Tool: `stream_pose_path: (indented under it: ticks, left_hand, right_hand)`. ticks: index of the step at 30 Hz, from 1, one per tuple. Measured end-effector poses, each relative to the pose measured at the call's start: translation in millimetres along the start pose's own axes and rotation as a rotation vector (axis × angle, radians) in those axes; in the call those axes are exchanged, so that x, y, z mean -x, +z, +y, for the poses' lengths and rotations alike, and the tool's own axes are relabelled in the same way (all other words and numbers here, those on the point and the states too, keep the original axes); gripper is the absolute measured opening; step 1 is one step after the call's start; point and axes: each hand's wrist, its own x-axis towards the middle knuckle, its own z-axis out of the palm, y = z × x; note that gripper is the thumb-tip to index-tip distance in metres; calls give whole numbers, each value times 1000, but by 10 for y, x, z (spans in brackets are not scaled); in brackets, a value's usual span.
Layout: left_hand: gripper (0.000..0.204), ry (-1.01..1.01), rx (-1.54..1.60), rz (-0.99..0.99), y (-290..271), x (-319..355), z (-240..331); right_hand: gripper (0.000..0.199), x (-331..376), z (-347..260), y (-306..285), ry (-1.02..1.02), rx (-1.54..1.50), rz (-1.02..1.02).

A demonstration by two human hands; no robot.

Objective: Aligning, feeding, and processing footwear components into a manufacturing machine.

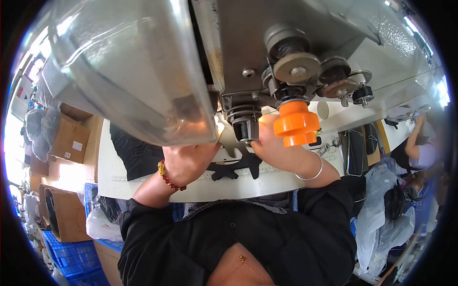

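Observation:
A sewing machine head fills the upper middle, with an orange stepped knob on its front and a clear plastic guard at its left. Below it, a black cut piece with notched edges lies on the white machine bed. My left hand rests left of the needle area, its fingers mostly hidden behind the guard. From the other side my right hand reaches in, thumb close to the piece's upper edge, its other fingers covered by machine parts. Whether either hand grips the piece is hidden.
Stacked black pieces lie on the table's left. A ruler strip runs along its near edge. Cardboard boxes and blue crates stand at left. Plastic bags hang at right, where another person sits.

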Motion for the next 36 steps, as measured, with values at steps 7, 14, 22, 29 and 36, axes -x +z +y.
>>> stream_pose_path:
  ticks: [7, 14, 22, 29, 36]
  left_hand:
    - [32, -5, 0, -175, -121, 32, -110]
    - [19, -183, 164, -78, -188, 3, -136]
    - [18, 52, 30, -167, -257, -75, 50]
    - [16, 102, -23, -142, -208, -37, 35]
    - [17, -9, 18, -125, -91, 42, -79]
  right_hand:
    - [22, 58, -116, 151, -63, 107, -20]
    - [19, 128, -82, 156, -44, 125, -71]
    - [14, 131, -121, 41, -73, 131, -82]
    - [22, 75, -193, -18, -63, 77, -48]
    - [19, 64, -59, 160, -77, 54, -13]
